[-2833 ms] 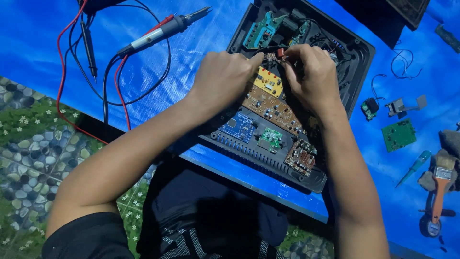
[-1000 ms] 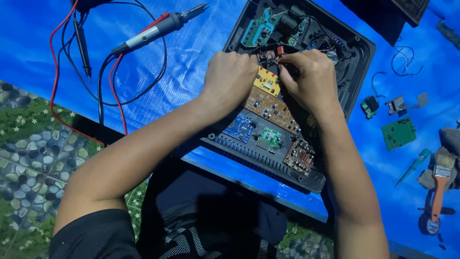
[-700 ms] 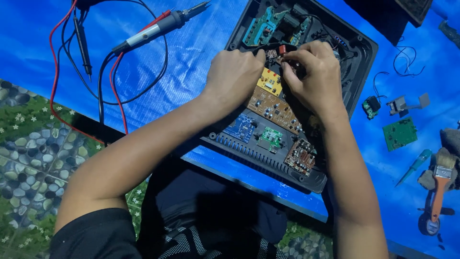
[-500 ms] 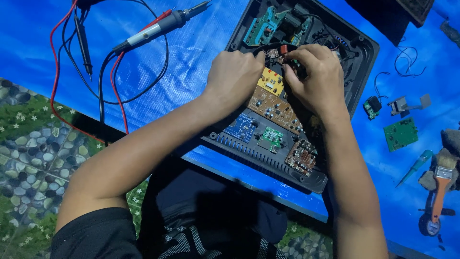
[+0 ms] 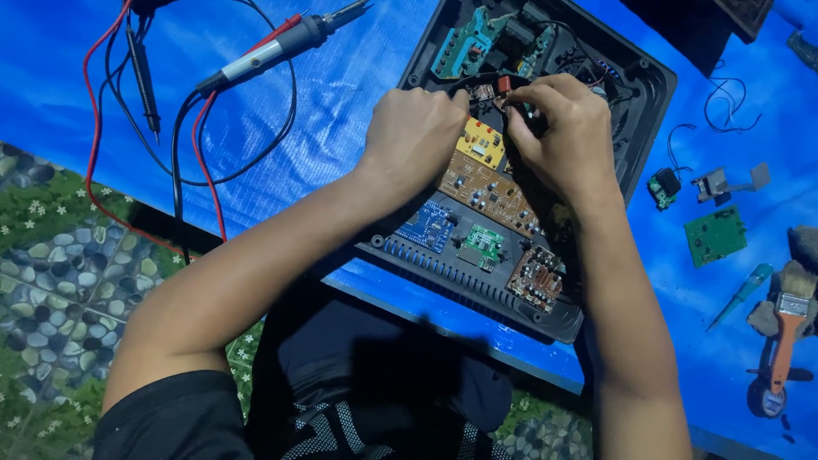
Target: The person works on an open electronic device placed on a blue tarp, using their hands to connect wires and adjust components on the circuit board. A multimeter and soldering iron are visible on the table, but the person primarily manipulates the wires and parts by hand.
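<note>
An open black case lies on a blue sheet, packed with circuit boards; a yellow board sits just below both sets of fingers, a brown board under it, a blue board and a small green board nearer the person; a teal board lies beyond the fingers. The left hand is curled, its fingers pressed to a small brown part; the right hand has its fingers pinched on a small red part beside it. Left of the fingers lie a red-tipped probe and red and black wires; far right, a loose green board and a brush.
</note>
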